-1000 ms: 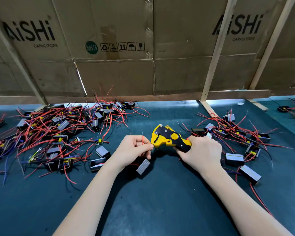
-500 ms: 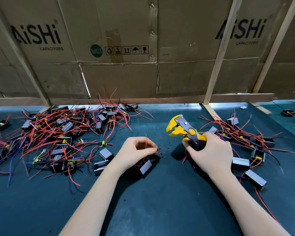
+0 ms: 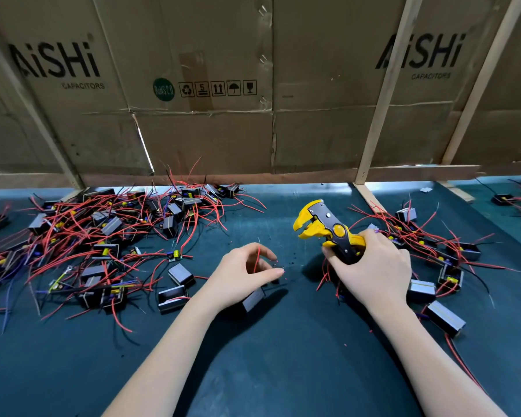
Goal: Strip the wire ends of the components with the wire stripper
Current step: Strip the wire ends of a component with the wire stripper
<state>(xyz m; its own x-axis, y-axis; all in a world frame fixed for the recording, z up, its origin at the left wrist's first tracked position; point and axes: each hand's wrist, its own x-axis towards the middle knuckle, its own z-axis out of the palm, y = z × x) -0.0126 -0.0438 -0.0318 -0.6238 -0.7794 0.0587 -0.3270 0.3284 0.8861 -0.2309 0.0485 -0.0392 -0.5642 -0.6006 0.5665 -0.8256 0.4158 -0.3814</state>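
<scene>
My right hand [image 3: 373, 272] grips the handles of the yellow and black wire stripper [image 3: 325, 228], whose jaws point up and to the left, away from any wire. My left hand [image 3: 238, 275] sits low over the dark green mat [image 3: 268, 356] with fingers curled. A small grey and black component [image 3: 254, 297] pokes out from under its palm. The component's red wire [image 3: 257, 260] stands up between my parted thumb and forefinger. Tiny bits of cut insulation [image 3: 289, 263] lie on the mat between the two hands.
A big tangle of components with red wires [image 3: 103, 236] covers the left of the mat. A smaller heap [image 3: 427, 251] lies right of my right hand. A cardboard wall [image 3: 253, 115] with wooden struts [image 3: 382, 91] closes the back.
The stripper has come off the wire and moved right and up. My left hand has dropped towards the mat and its thumb and forefinger have parted around the red wire.
</scene>
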